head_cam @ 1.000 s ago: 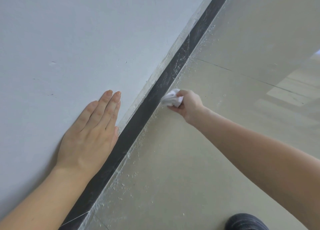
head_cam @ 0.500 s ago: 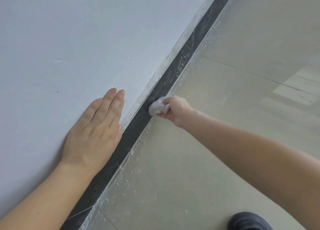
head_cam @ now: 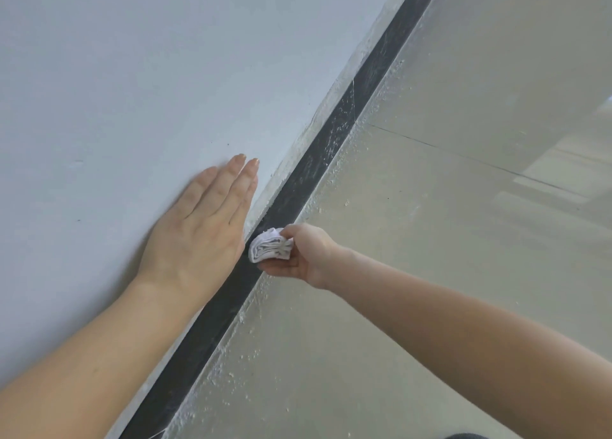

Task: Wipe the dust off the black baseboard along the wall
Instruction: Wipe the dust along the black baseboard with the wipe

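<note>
- Our L hand (head_cam: 195, 236) lies flat on the pale grey wall (head_cam: 132, 90). The fingers are straight & close together, tips pointing up the wall, & it holds nothing.
- Our R hand (head_cam: 304, 256) grips a wadded white cloth (head_cam: 268, 249) btw thumb & curled fingers. The wad is pressed onto the black baseboard (head_cam: 314, 170).
- The baseboard runs diag. from bottom left to top right at the foot of the wall, btw wall & floor (head_cam: 414, 289).
- The cloth sits just beside the outer edge of the L hand. We can't tell if they touch.
- That edge of the L hand covers part of the rough pale strip (head_cam: 284, 170) above the baseboard & comes close to the board's top edge.
- Past the cloth, toward top right, the board shows whitish smears (head_cam: 334, 137) & a thin white thread (head_cam: 353, 97) across it.
- On the near side of the cloth the board looks darker, w/ fewer marks.
- White crumbs (head_cam: 231, 369) lie along the floor edge next to the board, both ahead of & behind the R hand.
- A thin joint line (head_cam: 463, 155) crosses the glossy beige floor.
- A dark shoe tip (head_cam: 463, 436) pokes in at the bottom edge, well apart from the board.
- Both forearms are bare. The R one crosses over the floor from the lower right.
</note>
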`<state>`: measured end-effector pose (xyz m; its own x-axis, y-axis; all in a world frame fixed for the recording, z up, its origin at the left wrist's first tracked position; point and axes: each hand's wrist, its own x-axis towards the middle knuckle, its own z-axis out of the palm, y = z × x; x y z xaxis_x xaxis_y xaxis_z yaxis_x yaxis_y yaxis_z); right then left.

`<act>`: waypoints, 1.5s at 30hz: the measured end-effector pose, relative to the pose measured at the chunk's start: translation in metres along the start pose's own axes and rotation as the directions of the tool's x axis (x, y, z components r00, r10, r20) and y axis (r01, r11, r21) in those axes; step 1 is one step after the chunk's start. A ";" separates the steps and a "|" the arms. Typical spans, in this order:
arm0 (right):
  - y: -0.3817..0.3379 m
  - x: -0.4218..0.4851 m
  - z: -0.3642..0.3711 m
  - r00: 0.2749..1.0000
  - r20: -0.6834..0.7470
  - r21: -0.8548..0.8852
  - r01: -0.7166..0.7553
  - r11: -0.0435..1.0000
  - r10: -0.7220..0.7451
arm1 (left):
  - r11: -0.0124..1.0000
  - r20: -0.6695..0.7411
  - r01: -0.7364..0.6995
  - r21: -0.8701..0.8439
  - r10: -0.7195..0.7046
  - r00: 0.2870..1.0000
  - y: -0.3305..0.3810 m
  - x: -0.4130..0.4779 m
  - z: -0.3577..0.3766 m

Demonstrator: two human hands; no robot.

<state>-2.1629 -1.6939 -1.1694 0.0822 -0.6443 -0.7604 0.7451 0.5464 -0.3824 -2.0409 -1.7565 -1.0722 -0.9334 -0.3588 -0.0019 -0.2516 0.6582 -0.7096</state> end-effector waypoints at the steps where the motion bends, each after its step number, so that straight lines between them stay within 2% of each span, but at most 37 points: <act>1: -0.005 0.002 0.001 1.000 -0.009 0.029 0.014 0.999 -0.013 | 1.000 -0.008 -0.005 0.015 0.005 1.000 -0.002 0.007 0.000; 4: -0.033 0.011 -0.004 0.992 -0.104 0.104 0.086 0.991 -0.075 | 0.999 -0.008 -0.031 0.043 0.032 0.999 -0.003 0.025 0.004; 8: -0.076 0.020 -0.020 0.964 -0.219 0.050 0.165 0.985 -0.150 | 0.997 0.002 -0.057 0.043 0.057 0.998 -0.001 0.036 0.009; 10: -0.095 0.022 -0.031 0.947 -0.276 0.181 0.220 0.959 -0.165 | 0.998 0.025 -0.052 0.034 0.052 0.998 -0.001 0.038 0.009; 12: -0.112 0.024 -0.046 0.912 -0.352 0.321 0.329 0.888 -0.211 | 0.997 0.058 -0.070 0.041 0.068 0.996 -0.001 0.040 0.008; 14: -0.117 0.023 -0.058 0.885 -0.402 0.333 0.379 0.863 -0.234 | 0.992 0.117 -0.109 0.060 0.102 0.988 -0.003 0.040 0.005; 16: -0.099 0.018 -0.054 0.914 -0.369 0.254 0.277 0.927 -0.172 | 0.989 0.206 -0.135 0.052 0.122 0.971 -0.005 0.037 -0.001; 18: -0.062 0.012 -0.038 0.967 -0.253 0.157 0.077 0.985 -0.035 | 0.979 0.318 -0.200 0.047 0.175 0.932 -0.009 0.037 -0.011; 20: -0.025 0.004 -0.014 0.983 -0.131 0.062 -0.120 0.991 0.127 | 0.935 0.432 -0.354 0.034 0.305 0.848 -0.014 0.039 -0.021; 22: -0.004 -0.002 0.006 0.975 -0.028 0.022 -0.221 0.975 0.221 | 0.886 0.520 -0.463 -0.025 0.407 0.751 -0.017 0.047 -0.033; 24: -0.009 -0.007 0.018 0.968 -0.007 0.056 -0.252 0.966 0.252 | 0.857 0.537 -0.512 -0.057 0.459 0.708 -0.023 0.051 -0.043; 27: -0.039 -0.007 0.017 0.977 -0.088 0.103 -0.186 0.977 0.195 | 0.859 0.448 -0.509 -0.050 0.475 0.757 -0.028 0.052 -0.042; 30: -0.074 -0.004 0.007 0.980 -0.167 0.060 -0.100 0.993 0.108 | 0.917 0.295 -0.397 -0.043 0.391 0.872 -0.026 0.044 -0.025; 34: -0.116 -0.004 -0.010 0.954 -0.297 0.006 0.043 0.999 -0.039 | 0.956 0.159 -0.286 -0.063 0.292 0.943 -0.021 0.040 -0.008; 39: -0.164 -0.033 -0.026 0.875 -0.439 0.010 0.231 0.973 -0.203 | 0.960 0.098 -0.259 -0.108 0.270 0.958 -0.023 0.056 -0.009; 42: -0.195 -0.066 -0.023 0.863 -0.432 -0.199 0.191 0.961 -0.261 | 0.946 0.103 -0.309 -0.095 0.318 0.943 -0.024 0.073 -0.021; 44: -0.215 -0.090 -0.012 0.855 -0.416 -0.351 0.164 0.922 -0.310 | 0.944 0.220 -0.302 -0.131 0.325 0.920 -0.031 0.084 -0.033; 45: -0.224 -0.100 -0.007 0.844 -0.412 -0.429 0.152 0.890 -0.343 | 0.945 0.232 -0.297 -0.137 0.322 0.918 -0.035 0.089 -0.040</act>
<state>-2.3425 -1.7486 -1.0112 -0.4588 -0.5110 -0.7269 0.3918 0.6179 -0.6816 -2.1259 -1.7851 -1.0194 -0.8783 -0.2713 -0.3936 0.0039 0.8192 -0.5735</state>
